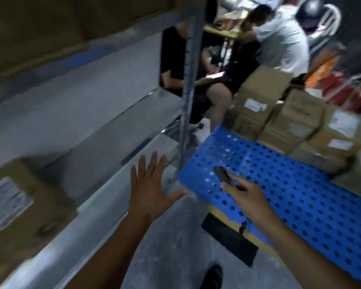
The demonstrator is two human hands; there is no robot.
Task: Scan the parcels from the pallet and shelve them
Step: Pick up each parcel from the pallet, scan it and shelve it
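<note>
Parcels of brown cardboard [296, 122] mostly wait on the blue holed plastic pallet [290, 195] — we see one labelled brown box [19, 201] on the grey metal shelf [104, 130], our left hand [152, 184] spread empty, right hand [246, 197] gripping a black scanner [222, 174].

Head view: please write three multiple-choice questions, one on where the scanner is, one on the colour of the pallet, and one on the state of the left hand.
1. Where is the scanner?
A. in the left hand
B. in the right hand
C. lying flat on the pallet

2. What colour is the pallet?
A. blue
B. red
C. green

3. How is the left hand?
A. curled in a fist
B. open, fingers spread
C. hidden from view

Answers: 1 B, its fingers pinch the dark device; 2 A, the perforated deck is blue; 3 B, the straight fingers hold nothing.
</note>
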